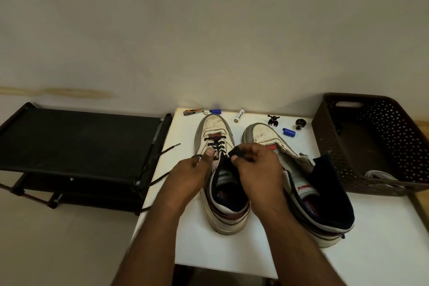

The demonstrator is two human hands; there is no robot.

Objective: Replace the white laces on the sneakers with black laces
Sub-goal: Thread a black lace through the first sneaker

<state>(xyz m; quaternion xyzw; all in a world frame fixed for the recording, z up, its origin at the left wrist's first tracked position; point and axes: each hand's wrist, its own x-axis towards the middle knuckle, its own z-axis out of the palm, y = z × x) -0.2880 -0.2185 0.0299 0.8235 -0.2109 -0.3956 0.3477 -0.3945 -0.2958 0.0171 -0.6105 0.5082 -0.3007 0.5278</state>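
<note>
White leather, scuffed, covers two sneakers [217, 146] on the white table [204, 251], the left sneaker half-threaded with one flat black lace [214, 145] that the left hand [190, 174] and right hand [257, 169] both pinch.

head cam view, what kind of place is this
Probably a room at home, not a workshop: a black shoe rack against a plain stained wall, a small white table with sneakers, and a brown plastic basket.

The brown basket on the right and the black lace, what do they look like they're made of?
The brown basket looks like moulded plastic: rigid walls pierced with a regular pattern of holes. The black lace looks like woven fabric cord with pale flecks, limp and trailing off the table's edge.
</note>
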